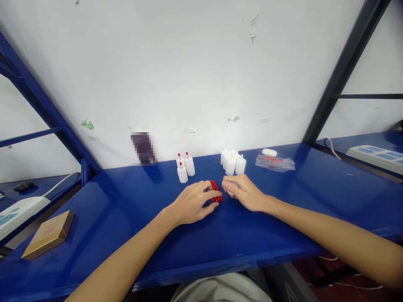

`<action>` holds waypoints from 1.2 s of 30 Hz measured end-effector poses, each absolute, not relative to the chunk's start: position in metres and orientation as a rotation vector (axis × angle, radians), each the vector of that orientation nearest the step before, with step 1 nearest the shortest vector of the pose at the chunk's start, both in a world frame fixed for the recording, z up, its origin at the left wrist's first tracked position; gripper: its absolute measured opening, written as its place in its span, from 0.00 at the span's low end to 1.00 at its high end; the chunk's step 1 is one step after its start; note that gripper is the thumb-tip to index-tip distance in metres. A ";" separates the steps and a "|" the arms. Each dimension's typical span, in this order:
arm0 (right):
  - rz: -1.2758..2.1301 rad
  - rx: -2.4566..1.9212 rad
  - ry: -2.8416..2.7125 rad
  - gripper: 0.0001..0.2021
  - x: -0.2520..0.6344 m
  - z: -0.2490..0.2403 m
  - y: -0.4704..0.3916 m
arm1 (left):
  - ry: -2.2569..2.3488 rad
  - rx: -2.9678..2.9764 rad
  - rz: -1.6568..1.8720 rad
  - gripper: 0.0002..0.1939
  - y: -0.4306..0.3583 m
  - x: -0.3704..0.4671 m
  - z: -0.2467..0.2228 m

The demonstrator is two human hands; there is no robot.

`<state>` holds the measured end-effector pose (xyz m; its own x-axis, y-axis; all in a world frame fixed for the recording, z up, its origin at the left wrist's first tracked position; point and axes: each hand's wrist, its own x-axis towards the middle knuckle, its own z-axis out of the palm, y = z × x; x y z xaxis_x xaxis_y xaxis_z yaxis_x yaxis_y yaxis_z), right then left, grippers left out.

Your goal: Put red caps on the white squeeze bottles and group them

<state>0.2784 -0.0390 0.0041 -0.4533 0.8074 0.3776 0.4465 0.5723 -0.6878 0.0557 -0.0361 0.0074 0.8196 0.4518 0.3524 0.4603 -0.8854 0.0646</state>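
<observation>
Left hand (190,205) pinches red caps (215,191) — right hand (242,192) grips one uncapped bottle (231,193). Three capped bottles (185,166) beyond left; uncapped cluster (233,162) beyond right — most remain.

Your left hand (192,204) covers part of the red caps (215,191), so you can't count them, and your right hand (242,192) hides whatever sits under its fingers. A pixelated patch (144,147) by the wall blurs out what stands there. The plastic bag (275,162) holds something red, too small to make out, and the power strip (376,156) runs off the right edge.
</observation>
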 end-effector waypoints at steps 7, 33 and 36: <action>0.786 -1.006 -1.906 0.22 0.279 0.000 -0.034 | -0.746 -2.930 -0.566 0.14 -0.030 0.063 -0.003; 0.525 -0.845 -2.255 0.28 0.275 0.004 -0.047 | -0.578 -2.977 -1.526 0.07 -0.045 0.066 0.010; 0.554 -0.900 -2.267 0.30 0.276 0.003 -0.048 | -0.556 -2.998 -1.533 0.08 -0.047 0.067 0.011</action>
<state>0.2756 -0.0478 0.0026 -0.5690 0.7197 0.3978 0.4551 0.6785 -0.5766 0.0670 -0.0466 0.0109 0.5518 0.4014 0.7311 0.1608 -0.9113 0.3790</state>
